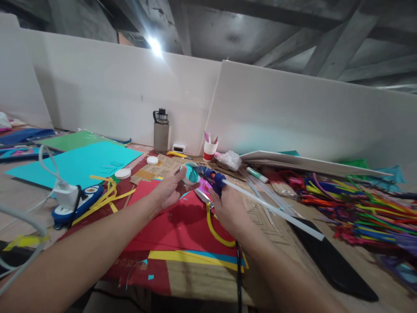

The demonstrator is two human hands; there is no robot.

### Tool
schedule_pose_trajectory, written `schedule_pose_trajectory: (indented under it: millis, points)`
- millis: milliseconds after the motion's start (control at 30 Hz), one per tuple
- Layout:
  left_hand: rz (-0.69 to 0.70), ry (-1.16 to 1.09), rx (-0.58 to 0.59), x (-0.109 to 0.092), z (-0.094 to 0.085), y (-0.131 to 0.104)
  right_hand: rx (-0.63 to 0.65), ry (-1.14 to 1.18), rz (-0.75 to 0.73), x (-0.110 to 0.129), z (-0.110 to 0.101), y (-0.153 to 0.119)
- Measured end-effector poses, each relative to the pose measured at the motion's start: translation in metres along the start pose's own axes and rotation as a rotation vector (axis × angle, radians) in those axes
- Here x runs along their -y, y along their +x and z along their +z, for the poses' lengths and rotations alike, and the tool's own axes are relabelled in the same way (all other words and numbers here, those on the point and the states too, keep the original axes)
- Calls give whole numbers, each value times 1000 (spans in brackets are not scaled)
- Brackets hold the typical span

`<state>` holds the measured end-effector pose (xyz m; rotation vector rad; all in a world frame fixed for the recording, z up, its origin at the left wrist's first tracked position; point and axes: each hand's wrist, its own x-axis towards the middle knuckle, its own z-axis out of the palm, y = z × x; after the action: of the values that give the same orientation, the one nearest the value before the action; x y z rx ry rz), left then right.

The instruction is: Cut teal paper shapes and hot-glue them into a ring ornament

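Observation:
My left hand [170, 189] is closed around a small white cup [190, 174], teal inside, its mouth tilted toward me. In my right hand [230, 209] is a blue hot glue gun [219, 177], its tip at the cup's right rim; whether they touch I cannot tell. A long translucent glue stick [276, 206] juts from the gun's back toward the lower right. Beneath both hands lies red paper [153, 230]. A yellow-handled pair of scissors [213, 230] rests on it, partly hidden by my right hand.
Left are a power strip [87, 195], yellow paper strips [112, 191] and a teal sheet [81, 163]. A bottle [161, 135] and a cup of pens [210, 150] stand behind. On the right lie a black phone-like slab [335, 261] and colourful pipe cleaners [368, 208].

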<state>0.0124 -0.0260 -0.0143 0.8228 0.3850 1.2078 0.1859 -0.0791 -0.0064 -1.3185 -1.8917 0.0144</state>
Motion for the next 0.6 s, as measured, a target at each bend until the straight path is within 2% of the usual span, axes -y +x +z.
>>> schedule_pose_trajectory:
  millis: [300,600]
  points:
    - [-48,18,55,4,0,-2,25,26,14,5,1,-1]
    - [83,52,-1,-1,-1,2,5,57,27,3,1,1]
